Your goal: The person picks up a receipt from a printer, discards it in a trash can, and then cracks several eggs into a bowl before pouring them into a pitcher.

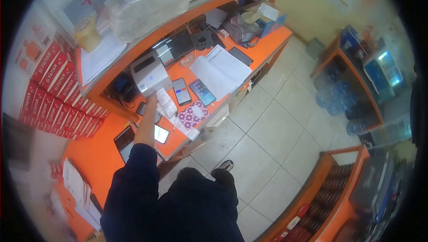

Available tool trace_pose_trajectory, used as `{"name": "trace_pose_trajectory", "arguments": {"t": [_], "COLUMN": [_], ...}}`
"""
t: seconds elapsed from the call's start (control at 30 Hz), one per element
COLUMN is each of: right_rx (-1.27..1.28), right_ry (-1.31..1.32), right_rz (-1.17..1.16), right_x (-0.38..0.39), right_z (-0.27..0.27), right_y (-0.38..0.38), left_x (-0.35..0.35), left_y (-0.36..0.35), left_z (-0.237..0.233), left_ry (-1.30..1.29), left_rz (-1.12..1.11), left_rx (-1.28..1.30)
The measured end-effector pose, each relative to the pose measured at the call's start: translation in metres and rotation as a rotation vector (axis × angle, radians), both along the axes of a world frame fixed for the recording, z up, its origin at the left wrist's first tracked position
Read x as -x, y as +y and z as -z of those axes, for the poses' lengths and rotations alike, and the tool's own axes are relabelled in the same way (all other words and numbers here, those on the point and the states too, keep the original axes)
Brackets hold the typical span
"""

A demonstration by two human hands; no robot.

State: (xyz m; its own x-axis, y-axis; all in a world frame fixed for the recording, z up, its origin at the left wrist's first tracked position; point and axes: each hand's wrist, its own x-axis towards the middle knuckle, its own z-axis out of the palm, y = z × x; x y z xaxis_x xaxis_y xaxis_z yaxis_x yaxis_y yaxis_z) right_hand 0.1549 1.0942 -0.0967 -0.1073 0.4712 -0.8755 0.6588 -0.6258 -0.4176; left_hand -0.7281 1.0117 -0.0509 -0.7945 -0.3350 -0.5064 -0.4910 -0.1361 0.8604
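My left hand [153,98] reaches out from a dark sleeve to the lower front edge of a white label printer [149,73]. Its fingertips are right at the printer's front, and how they are bent is hard to make out. Beside the hand, a strip of white paper [167,104] lies on the orange desk. Close by are a phone with a lit screen [181,91], a second phone [202,92] and a pink patterned packet [194,114]. Another lit phone [161,134] lies below my forearm. My right hand is out of view.
White papers [221,70] and a dark phone [240,55] lie farther along the desk. A large wrapped pack [151,10] stands on the raised counter. Red boxes [55,95] are stacked at left. An orange shelf [321,188] borders the tiled floor [258,130].
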Motion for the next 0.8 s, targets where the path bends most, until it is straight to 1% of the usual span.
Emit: {"name": "trace_pose_trajectory", "arguments": {"t": [0.1,0.2,0.23,0.3,0.33,0.37,0.4,0.43,0.47,0.53,0.57,0.6,0.67,0.7,0.73,0.77,0.8], "right_rx": [-0.021,-0.106,-0.148,-0.228,-0.255,-0.250,-0.294,-0.308,-0.313,-0.329,-0.291,-0.250,-0.185,-0.157,-0.090,-0.062,-0.154], "right_ry": [0.034,0.128,0.182,0.290,0.206,0.187,0.195,0.201,0.190,0.168,0.178,0.145,0.065,0.062,0.038,0.034,0.029], "right_rz": [0.005,0.018,0.029,0.049,0.045,0.035,-0.026,-0.075,-0.101,-0.149,-0.143,-0.203,-0.204,-0.256,-0.294,-0.434,-0.550], "right_x": [0.010,0.033,0.043,0.066,0.087,0.108,0.125,0.142,0.156,0.184,0.197,0.208,0.220,0.223,0.225,0.233,0.245], "right_z": [-0.008,-0.020,-0.025,-0.030,-0.036,-0.044,-0.050,-0.055,-0.056,-0.056,-0.056,-0.053,-0.048,-0.045,-0.038,-0.039,-0.050], "right_y": [0.095,0.214,0.260,0.350,0.397,0.443,0.483,0.521,0.551,0.608,0.631,0.654,0.675,0.684,0.691,0.704,0.719], "left_x": [0.010,0.021,0.014,0.008,0.008,0.012,0.022,0.024,0.020,-0.007,-0.015,-0.019,-0.021,-0.009,-0.002,0.007,0.011], "left_y": [-0.018,-0.043,-0.034,-0.024,-0.024,-0.026,-0.043,-0.044,-0.042,-0.023,-0.022,-0.029,-0.043,-0.045,-0.040,-0.022,0.008], "left_z": [0.030,0.044,0.025,0.001,0.007,0.010,0.028,0.030,0.034,0.006,-0.006,-0.007,-0.015,-0.031,-0.053,-0.074,-0.096], "left_ry": [0.070,0.130,0.092,0.091,0.083,0.041,-0.006,-0.054,0.100,0.406,-0.034,-0.378,-0.229,-0.210,-0.166,-0.102,-0.001], "left_rz": [-0.145,-0.120,-0.143,-0.135,-0.131,-0.125,-0.118,-0.111,-0.082,-0.003,0.288,0.653,0.631,0.539,0.344,0.156,0.046], "left_rx": [0.180,-0.024,-0.176,-0.029,0.044,0.197,0.349,0.499,0.781,1.341,1.791,2.220,2.380,2.322,2.178,1.998,1.876]}}
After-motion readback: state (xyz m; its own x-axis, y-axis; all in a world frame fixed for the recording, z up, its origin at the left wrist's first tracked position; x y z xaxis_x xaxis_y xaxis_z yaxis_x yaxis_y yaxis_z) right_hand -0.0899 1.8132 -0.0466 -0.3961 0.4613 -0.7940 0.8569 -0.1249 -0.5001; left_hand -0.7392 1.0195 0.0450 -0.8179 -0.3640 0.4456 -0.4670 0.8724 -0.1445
